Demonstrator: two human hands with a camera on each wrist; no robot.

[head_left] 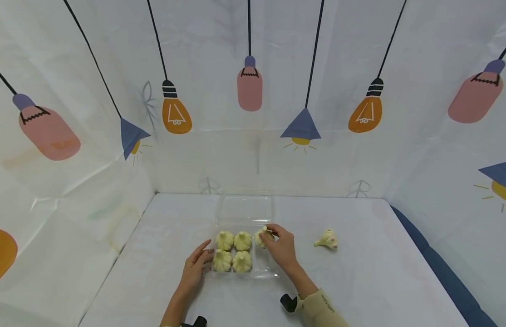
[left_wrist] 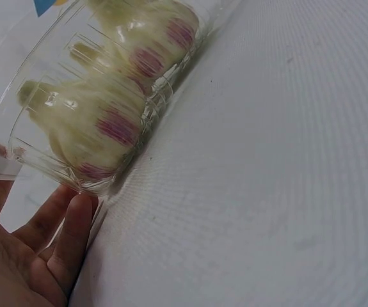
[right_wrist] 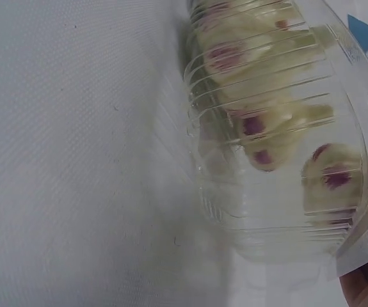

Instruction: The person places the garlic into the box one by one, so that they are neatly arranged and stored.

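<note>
A clear plastic clamshell box (head_left: pixel 266 269) lies on the table with its lid (head_left: pixel 245 209) folded back. Several garlic bulbs (head_left: pixel 242 262) fill the left and middle of it in two rows. My right hand (head_left: pixel 283 249) pinches another garlic bulb (head_left: pixel 259 239) at the box's back right. Through the clear wall in the right wrist view, that bulb (right_wrist: pixel 335 178) appears above the box floor. My left hand (head_left: pixel 194 267) is at the left side of the box, and in the left wrist view its fingertips (left_wrist: pixel 78 214) touch the box's corner.
One loose garlic bulb (head_left: pixel 328 239) lies on the white table (head_left: pixel 359 281), right of the box. A white sheet (head_left: pixel 212 154) printed with lamps hangs behind and along both sides. Dark blue fabric (head_left: pixel 440 268) shows beyond the table's right edge.
</note>
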